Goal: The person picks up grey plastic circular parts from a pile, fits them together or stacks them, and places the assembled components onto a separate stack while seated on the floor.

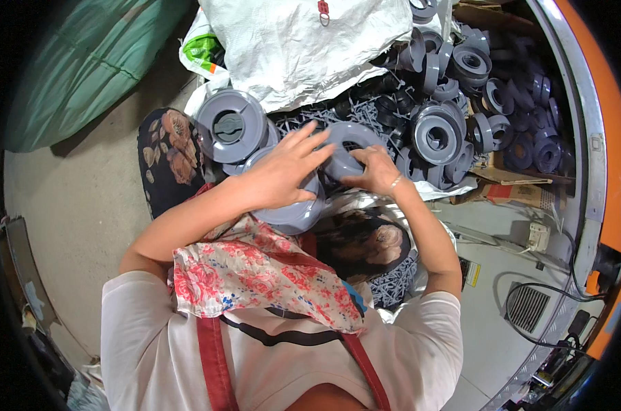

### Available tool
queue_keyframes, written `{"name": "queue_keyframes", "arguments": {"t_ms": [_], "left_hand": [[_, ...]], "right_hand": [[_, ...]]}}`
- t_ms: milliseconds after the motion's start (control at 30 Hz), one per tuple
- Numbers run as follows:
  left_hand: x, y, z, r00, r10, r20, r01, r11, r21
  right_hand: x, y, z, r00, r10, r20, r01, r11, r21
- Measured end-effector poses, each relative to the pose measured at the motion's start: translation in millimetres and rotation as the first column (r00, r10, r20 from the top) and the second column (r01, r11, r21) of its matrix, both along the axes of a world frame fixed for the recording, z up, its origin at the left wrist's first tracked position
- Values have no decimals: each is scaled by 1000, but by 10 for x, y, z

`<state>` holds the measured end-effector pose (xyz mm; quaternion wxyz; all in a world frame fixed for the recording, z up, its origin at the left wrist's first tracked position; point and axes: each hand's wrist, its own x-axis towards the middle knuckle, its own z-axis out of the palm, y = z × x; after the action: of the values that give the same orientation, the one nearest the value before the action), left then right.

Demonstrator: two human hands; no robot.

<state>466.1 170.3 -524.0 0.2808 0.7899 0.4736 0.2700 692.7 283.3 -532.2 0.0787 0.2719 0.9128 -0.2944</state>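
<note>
My right hand (381, 172) grips the near right side of a grey plastic ring (337, 164), its fingertips at the center hole. My left hand (283, 170) is spread just left of the ring, fingertips close to its rim; whether they touch it I cannot tell. Under that hand lies another round grey plastic part (290, 218), largely covered by my palm and wrist. Beyond it, to the left, a stack of flanged grey parts (211, 108) leans by my knee, with a dark plug-like piece in the top one's center.
A heap of grey ring parts (437, 137) and thin grey scraps (365, 113) spreads ahead and right. White woven sacking (303, 55) lies at the back. A green bundle (98, 61) stands far left. On the right are an orange-edged machine (595, 82) and a black cable (513, 301).
</note>
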Motion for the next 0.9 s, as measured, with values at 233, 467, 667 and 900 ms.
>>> {"name": "queue_keyframes", "arguments": {"t_ms": [233,467,667,900], "left_hand": [[221,676,-29,962,186,198,-106,927,-359],[48,714,-304,344,755,558,-9,597,-802],[189,747,-371,292,745,600,-87,645,-759],[393,642,-237,-16,758,652,337,618,-710]], "right_hand": [[62,856,-171,719,-682,-138,660,731,-173],[576,1765,-1798,633,-765,121,697,631,341],[445,1380,-1413,788,-615,-22,600,760,252],[31,278,-234,741,-227,-632,330,943,49]]}}
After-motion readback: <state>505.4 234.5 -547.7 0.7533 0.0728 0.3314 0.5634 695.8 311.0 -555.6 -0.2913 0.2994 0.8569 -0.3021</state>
